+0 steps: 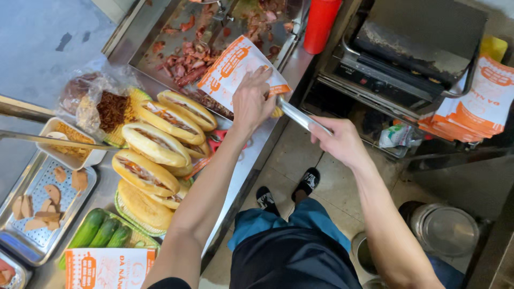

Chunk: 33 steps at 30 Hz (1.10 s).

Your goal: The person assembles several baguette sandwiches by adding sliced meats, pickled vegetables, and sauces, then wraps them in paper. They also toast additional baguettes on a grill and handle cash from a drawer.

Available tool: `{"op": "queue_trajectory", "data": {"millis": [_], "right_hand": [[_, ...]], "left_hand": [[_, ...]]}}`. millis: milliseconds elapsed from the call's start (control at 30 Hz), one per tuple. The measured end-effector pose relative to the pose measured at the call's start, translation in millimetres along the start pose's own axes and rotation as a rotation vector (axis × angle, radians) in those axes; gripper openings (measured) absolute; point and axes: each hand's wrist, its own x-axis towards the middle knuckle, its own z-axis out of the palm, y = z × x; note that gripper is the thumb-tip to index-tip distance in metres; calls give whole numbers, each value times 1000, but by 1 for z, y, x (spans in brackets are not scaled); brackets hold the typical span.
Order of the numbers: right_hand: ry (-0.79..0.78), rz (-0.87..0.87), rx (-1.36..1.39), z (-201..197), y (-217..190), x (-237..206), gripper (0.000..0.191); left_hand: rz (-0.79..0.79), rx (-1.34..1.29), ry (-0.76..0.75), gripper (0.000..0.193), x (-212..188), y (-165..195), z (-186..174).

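Note:
My left hand [252, 101] grips an orange-and-white paper bag [230, 69] above the steel counter edge. My right hand [342, 140] holds metal tongs [297, 115] whose tips reach into the bag's opening, where a bit of bread shows under my left hand. To the left, several filled baguette sandwiches [155, 144] are piled on a woven basket [131, 217].
A steel griddle tray with chopped meat [184, 59] lies behind the bag. A red bottle [321, 21], a press grill [407, 48] and a stack of paper bags [476, 107] are at right. Cucumbers [99, 233], a tray of sliced sausage [43, 203] and a metal pot [447, 230] sit lower.

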Motion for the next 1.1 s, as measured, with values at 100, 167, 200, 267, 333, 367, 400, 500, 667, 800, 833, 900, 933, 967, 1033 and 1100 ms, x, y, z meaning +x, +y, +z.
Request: {"op": "queue_trajectory", "data": {"millis": [100,167,200,267,333,367,400,500,667,800,833,900,933,967,1033,1100], "right_hand": [[-117,45,179,22,-16,43,35],[-217,124,226,17,-19,54,34],[-229,129,171,6,-16,52,33],[-232,150,68,-29,3,41,32],[-119,186,-65,-74,36,23,33],[-60,209,-130,-98,57,14,34],[30,128,-44,-121,80,6,35],[395,-16,-17,-177,155,-12,40],[1140,492,-331,-282,248,-8,40],[1252,661,-388,-335,284,0,42],[1249,710,-366,-341,291,1,40],[1239,801,-314,-352,300,4,37],[1225,791,-307,-355,304,4,36],[1211,782,-300,-357,307,3,35],[1183,729,-299,-357,313,-4,31],[1154,642,-316,-351,307,-18,25]], "left_hand": [[-151,69,-3,20,2,-16,-2],[-224,169,-54,27,6,-15,-5],[-252,213,-88,31,9,-11,-5],[-295,207,-142,33,19,-1,-5],[-290,252,-115,36,32,17,7],[-264,311,-57,39,41,27,17],[-215,248,-59,38,51,39,29],[-206,45,-190,33,79,83,77],[-210,-364,-520,26,104,168,190],[-152,-446,-700,27,112,214,273],[-125,-457,-703,27,112,221,289],[-80,-457,-724,27,114,233,317],[-68,-453,-745,27,113,240,329],[-56,-448,-767,27,110,246,338],[-65,-434,-863,25,105,260,353],[70,-514,-802,28,96,277,364]]}}
